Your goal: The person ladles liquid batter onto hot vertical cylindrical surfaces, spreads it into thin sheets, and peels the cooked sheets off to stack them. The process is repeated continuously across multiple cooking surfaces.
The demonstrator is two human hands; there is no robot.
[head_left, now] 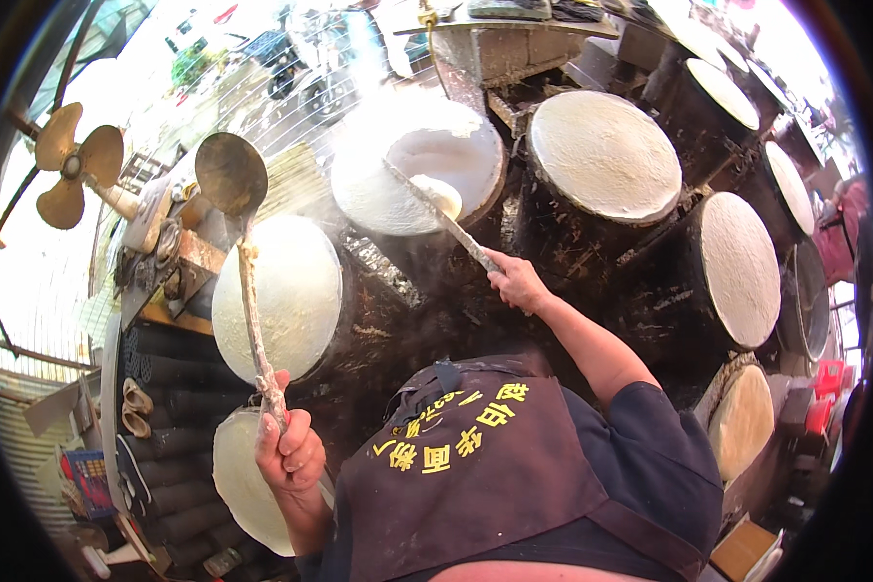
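Note:
My left hand is closed around the crusted handle of a long ladle, held upright with its dark round bowl at the top. My right hand grips a long whitish stick that slants up and left into a round pan of white stuff. A smooth white lump lies against the stick in the pan; whether it is fixed to the stick I cannot tell. White haze covers the pan's far left part.
Dark drums with white-covered round tops stand ahead and to the right. Another white round top lies behind the ladle handle. A fan with bare blades is at the left, above stacked black cylinders. A red stool stands far right.

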